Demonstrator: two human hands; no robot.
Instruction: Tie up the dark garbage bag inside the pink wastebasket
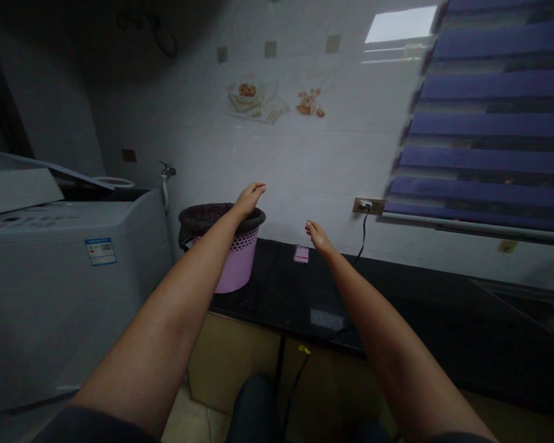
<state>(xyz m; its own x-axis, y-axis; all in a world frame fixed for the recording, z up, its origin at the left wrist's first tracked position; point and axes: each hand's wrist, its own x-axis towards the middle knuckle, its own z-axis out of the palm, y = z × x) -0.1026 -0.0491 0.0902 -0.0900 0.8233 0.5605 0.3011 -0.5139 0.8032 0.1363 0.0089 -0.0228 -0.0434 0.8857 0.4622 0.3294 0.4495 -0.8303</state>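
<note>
The pink basket (236,267), dark liner (203,215) over its rim, stands at the left end of the black counter (300,295). The left hand (249,200) is positioned at its right rim, contact indeterminable: partly open, fingers together, empty. The right hand (318,236), partly open, fingers slightly bent, empty, is located near the small pink card (301,254), well right of the basket.

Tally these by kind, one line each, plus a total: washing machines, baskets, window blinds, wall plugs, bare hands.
Washing machine: 1
Pink basket: 1
Purple striped window blind: 1
White plug in the wall socket: 1
Bare hands, left hand and right hand: 2
Total: 6
</note>
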